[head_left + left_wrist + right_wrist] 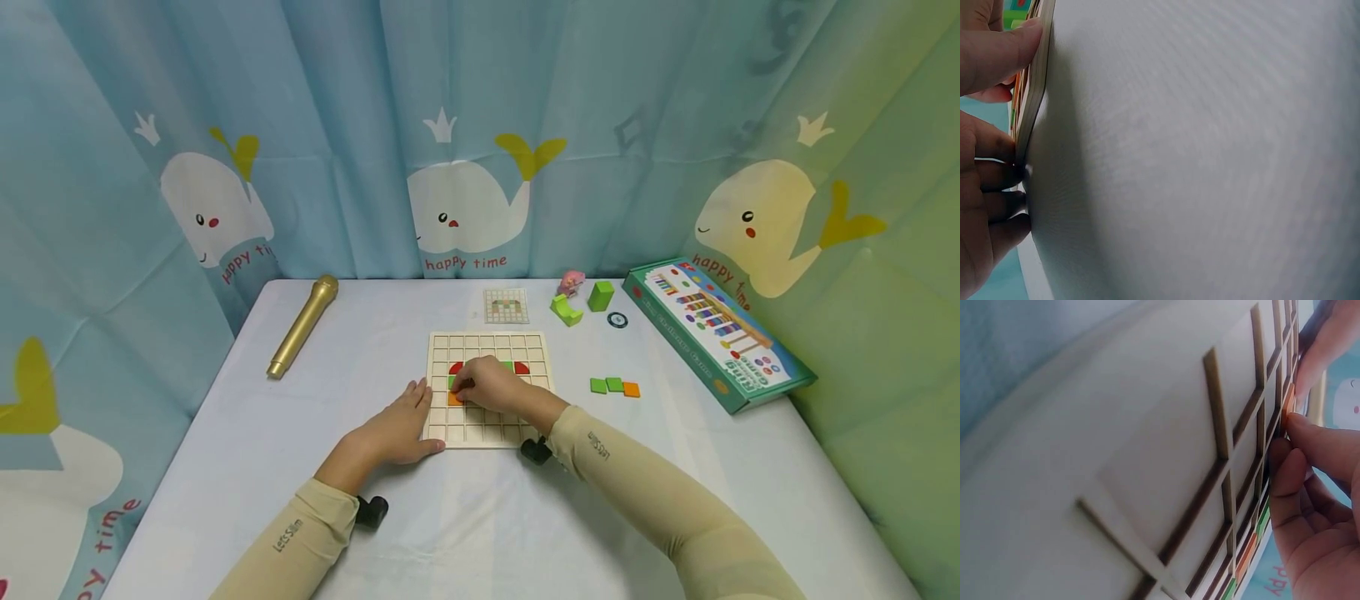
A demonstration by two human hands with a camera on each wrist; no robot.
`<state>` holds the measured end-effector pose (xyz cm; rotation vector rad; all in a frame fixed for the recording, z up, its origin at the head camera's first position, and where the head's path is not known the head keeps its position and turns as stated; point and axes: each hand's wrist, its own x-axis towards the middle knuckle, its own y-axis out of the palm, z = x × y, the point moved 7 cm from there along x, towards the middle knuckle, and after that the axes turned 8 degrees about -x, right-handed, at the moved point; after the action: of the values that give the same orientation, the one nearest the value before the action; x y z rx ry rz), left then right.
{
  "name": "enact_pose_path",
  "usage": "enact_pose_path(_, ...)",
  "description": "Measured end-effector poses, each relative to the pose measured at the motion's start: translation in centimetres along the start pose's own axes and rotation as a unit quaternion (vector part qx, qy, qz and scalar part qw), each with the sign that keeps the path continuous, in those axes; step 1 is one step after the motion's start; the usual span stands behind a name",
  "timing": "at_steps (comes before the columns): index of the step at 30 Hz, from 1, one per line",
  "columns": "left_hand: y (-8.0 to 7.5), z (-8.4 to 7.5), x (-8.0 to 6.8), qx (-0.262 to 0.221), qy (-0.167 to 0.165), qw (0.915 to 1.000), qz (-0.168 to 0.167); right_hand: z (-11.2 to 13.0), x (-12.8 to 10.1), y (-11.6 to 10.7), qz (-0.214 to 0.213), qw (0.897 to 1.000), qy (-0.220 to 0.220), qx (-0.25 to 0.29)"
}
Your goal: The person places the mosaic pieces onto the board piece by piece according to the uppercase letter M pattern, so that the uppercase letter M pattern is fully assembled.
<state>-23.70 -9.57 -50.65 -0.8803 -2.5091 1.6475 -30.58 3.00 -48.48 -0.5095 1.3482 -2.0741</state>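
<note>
A pale wooden grid board (480, 437) lies on the white table, with red rounded pieces (522, 367) and green tiles (507, 366) in its cells. My right hand (491, 385) reaches over the board's left half, hiding several cells. Its thumb and fingertips pinch at an orange square tile (455, 399), whose edge (1289, 403) also shows by the thumb in the right wrist view. My left hand (401, 427) rests along the board's left side, fingers extended. In the left wrist view, its thumb (1022, 47) touches the board's edge (1036, 81).
Right of the board lie green tiles (597, 386) and an orange tile (632, 389). A pattern card (506, 307), pink toy (571, 282), green arch block (566, 311), green block (601, 297) and round disc (617, 320) sit behind. A gold microphone (302, 329) and game box (720, 333) flank them.
</note>
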Motion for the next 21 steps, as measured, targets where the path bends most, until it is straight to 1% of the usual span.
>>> enact_pose_path(8,0.1,0.1,0.1,0.001,-0.008,1.0000,-0.001,-1.0,-1.0,-1.2,-0.014,0.999,0.024,0.024)
enact_pose_path(15,0.1,0.1,0.1,0.000,-0.008,1.0000,0.000,-2.6,-2.1,-2.4,-0.035,0.998,0.038,0.023)
enact_pose_path(21,0.3,0.1,0.1,0.001,-0.013,0.9999,0.002,-4.0,-3.4,-3.3,-0.034,0.996,0.071,0.038)
